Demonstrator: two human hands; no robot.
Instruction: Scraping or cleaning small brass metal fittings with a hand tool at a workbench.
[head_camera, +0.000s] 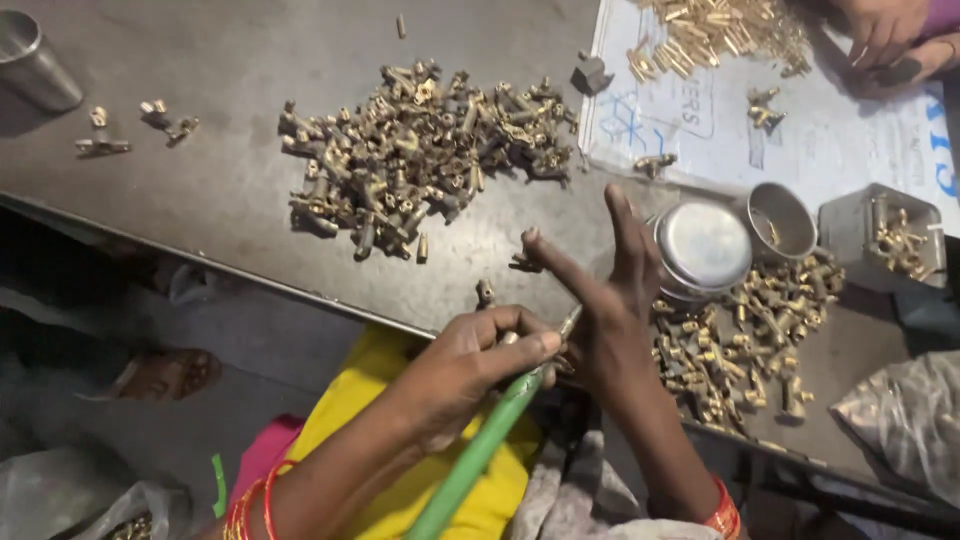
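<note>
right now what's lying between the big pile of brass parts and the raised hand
In the head view, two stray brass fittings lie on bare grey table between the big pile and the right hand; nothing else is there.

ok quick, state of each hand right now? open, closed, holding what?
Left hand: closed on the green-handled tool.
Right hand: forefinger and another finger stretched out, lower fingers curled at the tool's tip; whether they hold a small part cannot be told.

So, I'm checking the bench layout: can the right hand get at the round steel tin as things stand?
Probably yes. The right hand is raised just beside the round steel tin, with nothing between them, though its fingers seem busy against the green-handled tool.
</note>
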